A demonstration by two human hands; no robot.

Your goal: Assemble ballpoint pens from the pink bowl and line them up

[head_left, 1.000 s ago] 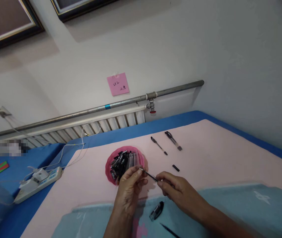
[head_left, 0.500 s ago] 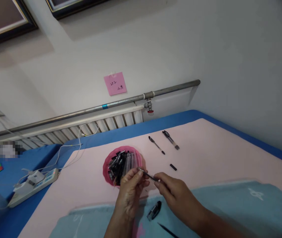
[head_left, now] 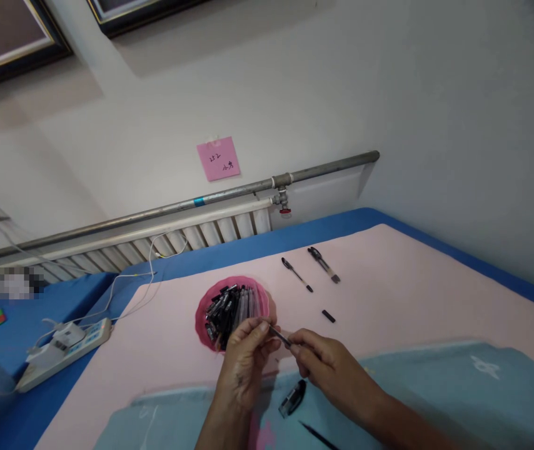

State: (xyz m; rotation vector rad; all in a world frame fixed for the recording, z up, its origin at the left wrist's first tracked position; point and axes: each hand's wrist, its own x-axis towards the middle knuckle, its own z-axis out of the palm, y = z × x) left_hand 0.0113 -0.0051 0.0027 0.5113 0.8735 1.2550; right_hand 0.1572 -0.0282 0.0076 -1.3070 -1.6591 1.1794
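In the head view, a slim dark pen (head_left: 280, 336) spans the gap between my hands at the near side of the pink sheet. Finger and thumb of my left hand (head_left: 247, 353) pinch its far end, hiding the tip. My right hand (head_left: 326, 362) is closed on the other end, just to the right. Behind my left hand stands a pink scalloped basket (head_left: 200, 322) filled with pens and pen parts (head_left: 232, 309). Below my right hand, a black pen cap (head_left: 292, 399) and a thin black refill-like stick (head_left: 317, 433) lie on the blue-green cloth.
Farther back on the pink sheet (head_left: 389, 294) lie a thin capped pen (head_left: 297, 275), thicker pens (head_left: 324, 265) side by side and a small black piece (head_left: 328, 316). A power strip (head_left: 65, 356) with white cables sits left. A radiator (head_left: 211, 232) and pipe line the wall.
My right hand has shifted slightly left toward my left hand, so less of the pen shows between them. The things on the sheet and cloth stay put.
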